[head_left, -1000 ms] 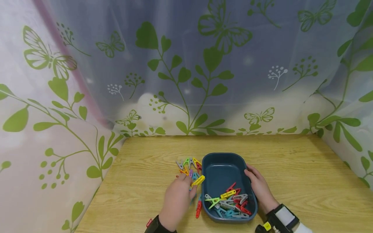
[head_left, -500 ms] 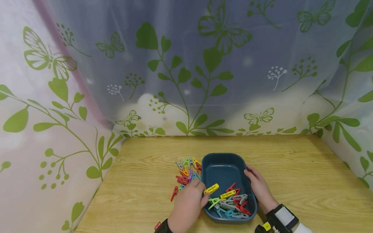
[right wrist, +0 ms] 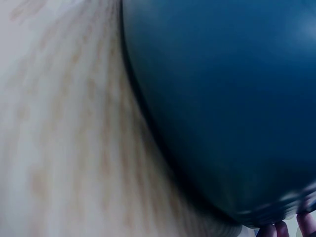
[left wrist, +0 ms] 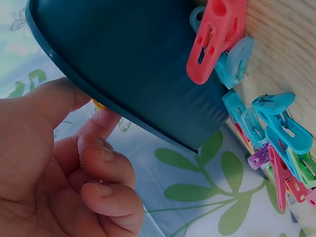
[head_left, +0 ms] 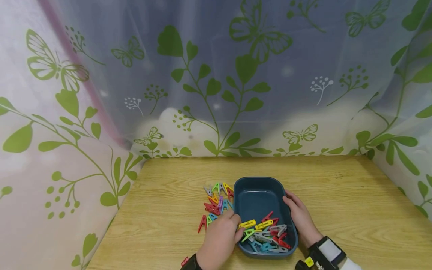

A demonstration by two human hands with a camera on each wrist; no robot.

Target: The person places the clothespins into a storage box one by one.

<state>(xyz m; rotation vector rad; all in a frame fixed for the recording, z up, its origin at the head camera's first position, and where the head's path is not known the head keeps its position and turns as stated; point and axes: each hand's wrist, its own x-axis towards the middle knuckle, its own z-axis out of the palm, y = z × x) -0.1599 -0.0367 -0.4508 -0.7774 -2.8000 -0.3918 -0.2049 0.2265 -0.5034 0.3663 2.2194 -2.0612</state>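
I have the left hand (head_left: 219,236) at the 8 o'clock rim of the dark blue plastic bin (head_left: 258,200), its thumb and index finger drawn together in a pinch on 1 end of the yellow clothespin (head_left: 248,224). That clothespin is over the bin's interior, its free end aimed at about 2 o'clock, just beside a 2nd yellow clothespin (head_left: 264,225). I cannot tell whether it touches the ones below. My left wrist view shows only a bit of yellow between thumb and finger at the rim, the other fingers curled toward the palm.

The right hand (head_left: 302,217) grips the bin at 3 o'clock, fingers bent against the outer wall; my right wrist view catches only some fingertips at 5 o'clock, touching the bin.

Inside, the clothespin heap (head_left: 264,237) sits toward the bin's 6 o'clock end, mixing red, grey, teal and lime green. Outside, between 8 and 10 o'clock, loose clothespins (head_left: 212,208) spread over the wood-grain table (head_left: 337,195) in red, purple, orange, grey, green and blue, some near the left hand. At 12 o'clock, behind the table, hangs a curtain (head_left: 202,93) printed with green leaves and butterflies.
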